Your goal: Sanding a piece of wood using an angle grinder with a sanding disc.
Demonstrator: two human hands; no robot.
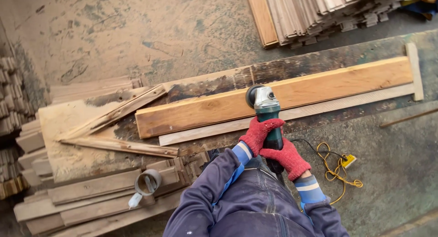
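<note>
Both my hands wear red gloves and grip a green and silver angle grinder [266, 104]. My left hand [258, 135] wraps the tool's body from the left. My right hand [288, 158] holds its rear handle, nearer to me. The grinder's round disc end rests on the top face of a long orange-brown wooden plank [328, 85]. That plank lies along a dark, worn workbench [319, 59]. A thinner pale strip [219, 130] lies against the plank's near edge.
A yellow cord and plug [340, 171] lie on the floor at the right. Scrap boards [100, 196] are piled at the left, with a short metal ring [148, 180] on them. Stacked pale slats [315, 11] sit beyond the bench. Dusty concrete floor [137, 31] surrounds it.
</note>
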